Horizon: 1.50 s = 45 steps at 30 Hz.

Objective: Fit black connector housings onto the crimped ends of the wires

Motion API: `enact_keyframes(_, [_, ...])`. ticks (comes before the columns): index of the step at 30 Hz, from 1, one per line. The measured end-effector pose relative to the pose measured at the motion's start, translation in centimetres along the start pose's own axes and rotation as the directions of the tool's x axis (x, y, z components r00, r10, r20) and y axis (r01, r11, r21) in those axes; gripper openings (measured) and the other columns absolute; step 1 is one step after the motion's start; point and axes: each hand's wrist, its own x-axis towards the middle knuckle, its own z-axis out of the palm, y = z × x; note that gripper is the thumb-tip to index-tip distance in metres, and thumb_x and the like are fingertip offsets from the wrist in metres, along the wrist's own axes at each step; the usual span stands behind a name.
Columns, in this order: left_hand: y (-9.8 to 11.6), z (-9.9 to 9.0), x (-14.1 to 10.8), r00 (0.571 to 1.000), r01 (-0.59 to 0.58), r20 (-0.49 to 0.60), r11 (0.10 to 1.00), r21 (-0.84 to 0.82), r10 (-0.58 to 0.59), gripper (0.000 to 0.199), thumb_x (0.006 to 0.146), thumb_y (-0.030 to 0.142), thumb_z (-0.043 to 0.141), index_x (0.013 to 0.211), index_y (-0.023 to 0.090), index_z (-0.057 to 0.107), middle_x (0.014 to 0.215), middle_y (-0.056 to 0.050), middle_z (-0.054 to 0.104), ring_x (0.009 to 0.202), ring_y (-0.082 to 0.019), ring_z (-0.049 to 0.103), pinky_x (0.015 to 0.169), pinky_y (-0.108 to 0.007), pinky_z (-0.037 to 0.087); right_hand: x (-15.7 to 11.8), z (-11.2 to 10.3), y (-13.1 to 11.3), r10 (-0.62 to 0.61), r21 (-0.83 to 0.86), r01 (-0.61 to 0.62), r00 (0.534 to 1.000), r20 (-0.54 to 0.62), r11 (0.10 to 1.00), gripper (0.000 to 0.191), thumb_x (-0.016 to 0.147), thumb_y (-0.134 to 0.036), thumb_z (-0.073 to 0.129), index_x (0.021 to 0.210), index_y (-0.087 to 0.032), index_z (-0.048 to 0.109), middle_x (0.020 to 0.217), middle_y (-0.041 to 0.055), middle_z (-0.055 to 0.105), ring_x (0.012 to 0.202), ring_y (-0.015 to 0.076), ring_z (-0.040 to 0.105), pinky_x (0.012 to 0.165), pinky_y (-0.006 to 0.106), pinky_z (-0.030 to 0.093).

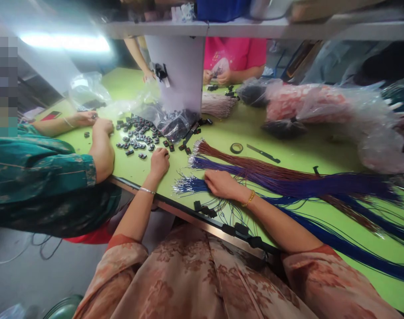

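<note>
My left hand (160,162) is closed at the near side of a spread of small black connectors (140,133); a dark piece shows at its fingertips, likely one of these connectors. My right hand (220,183) lies closed on the blue wires (197,184), just behind their silvery tips, with its fingertips hidden beneath it. Behind it run a purple-blue wire bundle (255,173) and a brown wire bundle (222,155). Several black connectors with wires (205,209) rest between my right hand and the table's front edge.
A co-worker's hands (104,126) are at the left, and other people's hands work across the green table (301,153). Black tape (236,148) and a flat blade (263,153) lie behind the wires. Bulky plastic bags (308,104) sit at the back right. A shelf (175,29) hangs above.
</note>
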Motion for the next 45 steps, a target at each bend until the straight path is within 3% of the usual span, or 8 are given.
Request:
enact_keyframes(7, [0.8, -1.3, -2.3, 0.998, 0.046, -0.037, 0.993, -0.111, -0.05, 0.016, 0.07, 0.008, 0.058, 0.082, 0.018, 0.057, 0.091, -0.007, 0.051, 0.082, -0.02, 0.05, 0.079, -0.036, 0.042, 0.8, 0.0, -0.2, -0.002, 0.493, 0.034, 0.998, -0.065, 0.869, 0.007, 0.081, -0.019, 0.05, 0.074, -0.018, 0.052, 0.066, -0.003, 0.053, 0.058, 0.0097, 0.043, 0.058, 0.022, 0.031])
enact_keyframes(11, [1.5, -1.7, -3.6, 0.987, 0.114, -0.058, 0.907, -0.406, -0.15, 0.032, 0.066, 0.011, 0.065, 0.097, 0.018, 0.059, 0.087, -0.003, 0.055, 0.073, -0.015, 0.051, 0.075, -0.033, 0.044, 1.4, 0.3, -0.4, 0.049, 0.618, 0.008, 0.996, -0.076, 0.786, 0.007, 0.079, -0.021, 0.052, 0.074, -0.017, 0.055, 0.065, -0.0037, 0.053, 0.059, 0.0091, 0.043, 0.058, 0.022, 0.032])
enact_keyframes(14, [3.1, -2.1, -5.3, 0.974, 0.196, 0.068, 0.644, -0.739, -0.217, 0.034, 0.066, 0.02, 0.072, 0.098, 0.017, 0.061, 0.083, -0.002, 0.061, 0.071, -0.012, 0.056, 0.072, -0.03, 0.047, 1.5, 0.4, -0.5, 0.071, 0.68, 0.015, 0.993, -0.098, 0.733, 0.009, 0.08, -0.024, 0.053, 0.076, -0.016, 0.057, 0.064, -0.0042, 0.051, 0.058, 0.0089, 0.042, 0.058, 0.022, 0.032])
enact_keyframes(16, [4.7, -2.3, -6.9, 0.952, 0.292, 0.218, 0.437, -0.851, -0.213, 0.039, 0.063, 0.023, 0.076, 0.099, 0.016, 0.063, 0.082, -0.002, 0.064, 0.071, -0.012, 0.059, 0.07, -0.028, 0.049, 1.3, 0.4, -0.7, 0.076, 0.724, 0.034, 0.99, -0.119, 0.689, 0.011, 0.081, -0.026, 0.054, 0.078, -0.016, 0.058, 0.063, -0.0047, 0.049, 0.058, 0.0088, 0.04, 0.057, 0.022, 0.031])
enact_keyframes(20, [7.6, -2.4, -9.6, 0.87, 0.49, 0.479, 0.098, -0.866, -0.116, 0.044, 0.063, 0.021, 0.079, 0.104, 0.018, 0.065, 0.086, -0.003, 0.067, 0.082, -0.014, 0.064, 0.074, -0.025, 0.052, 0.9, 0.2, -1.3, 0.113, 0.763, 0.046, 0.981, -0.155, 0.645, 0.012, 0.08, -0.027, 0.055, 0.077, -0.016, 0.057, 0.062, -0.0049, 0.048, 0.057, 0.0087, 0.039, 0.055, 0.022, 0.03])
enact_keyframes(25, [8.8, -1.2, -10.7, 0.817, 0.563, 0.574, -0.146, -0.813, -0.045, 0.033, 0.072, 0.019, 0.073, 0.104, 0.019, 0.068, 0.09, -0.002, 0.067, 0.08, -0.01, 0.063, 0.079, -0.023, 0.053, 0.6, 0.2, -1.8, 0.126, 0.618, 0.066, 0.957, -0.262, 0.784, 0.014, 0.08, -0.024, 0.053, 0.068, -0.017, 0.054, 0.064, -0.0022, 0.053, 0.059, 0.0094, 0.042, 0.057, 0.022, 0.031])
enact_keyframes(36, [9.0, -0.8, -10.9, 0.803, 0.579, 0.596, -0.231, -0.782, -0.003, 0.03, 0.072, 0.017, 0.073, 0.101, 0.018, 0.067, 0.092, -0.004, 0.067, 0.082, -0.01, 0.063, 0.074, -0.02, 0.052, 0.5, 0.3, -2.2, 0.15, 0.473, -0.008, 0.953, -0.264, 0.881, 0.025, 0.083, -0.028, 0.047, 0.06, -0.018, 0.049, 0.059, -0.0012, 0.05, 0.057, 0.0106, 0.04, 0.056, 0.024, 0.027])
enact_keyframes(45, [8.8, -0.6, -11.1, 0.813, 0.57, 0.582, -0.179, -0.802, -0.016, 0.031, 0.073, 0.02, 0.073, 0.103, 0.018, 0.066, 0.094, -0.004, 0.066, 0.082, -0.011, 0.062, 0.077, -0.023, 0.052, 0.5, 0.2, -2.4, 0.148, 0.43, -0.041, 0.964, -0.219, 0.902, 0.026, 0.081, -0.026, 0.049, 0.057, -0.018, 0.046, 0.056, -0.0017, 0.047, 0.056, 0.0109, 0.038, 0.056, 0.024, 0.024])
